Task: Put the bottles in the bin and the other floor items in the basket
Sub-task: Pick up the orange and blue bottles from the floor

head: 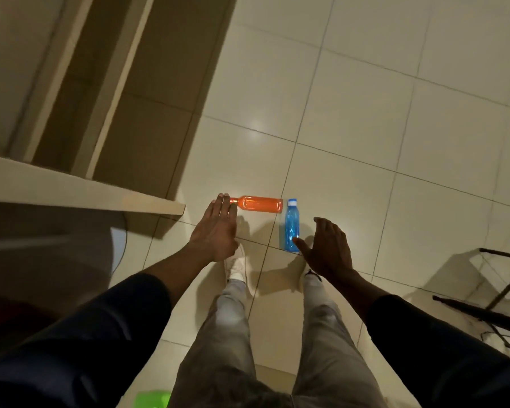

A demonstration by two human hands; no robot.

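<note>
Nearest to us, at the bottom edge of the view, a bright green object (153,399) showed only in part, too cut off to name; above it our grey trouser legs (227,334) ran down to pale shoes (236,265) planted on the tiled floor (365,113); our dark sleeves (86,334) reached forward on either side. To our right, near the frame edge, a dark metal frame with thin legs (495,287) stood on the tiles, well apart from the bottles. Our left hand (215,231) was spread flat with the fingers (223,204) straight and together, holding nothing, the tips over the neck end of the orange bottle (259,204); whether they touched it we could not tell. Our right hand (327,248) hung open and loosely curved, empty, its thumb overlapping the base of the blue bottle (291,228) in the view; contact we could not judge. Both bottles lay on their sides on the floor just ahead of our shoes; the orange one lay crosswise, its base just beside the blue one's white cap (291,202). To the left, a pale shelf board (86,187) jutted out close to the orange bottle's neck; beyond it rose tall pale panels (106,83) in shadow; farther off lay bare tiles.
</note>
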